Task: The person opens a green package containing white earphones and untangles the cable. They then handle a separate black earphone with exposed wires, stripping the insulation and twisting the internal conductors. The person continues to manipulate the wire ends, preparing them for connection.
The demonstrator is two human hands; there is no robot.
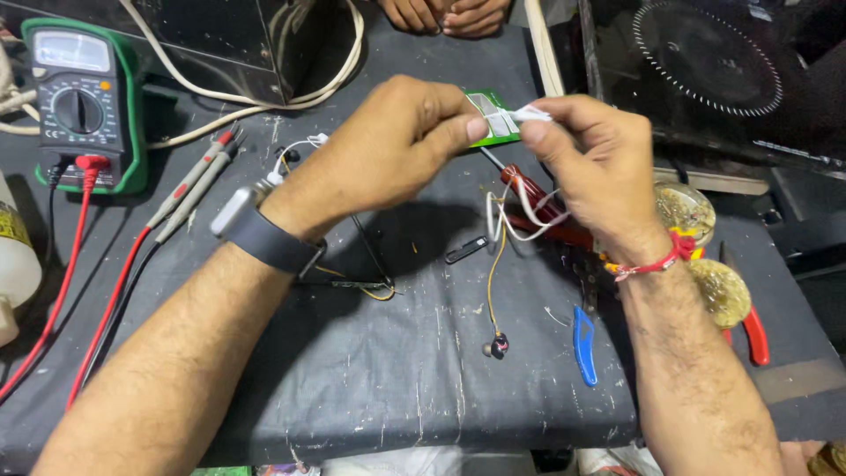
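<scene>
Both hands are up over the dark surface [370,370], left hand [388,145] fingers clamped on the small green circuit board [493,119] to steady it while right hand [599,159] fingers pinch its white wire [531,113] taut.

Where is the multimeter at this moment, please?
In the head view, the green multimeter stands at the far left of the dark table, beyond the left hand. Its red and black probes lie just to its right.
</scene>
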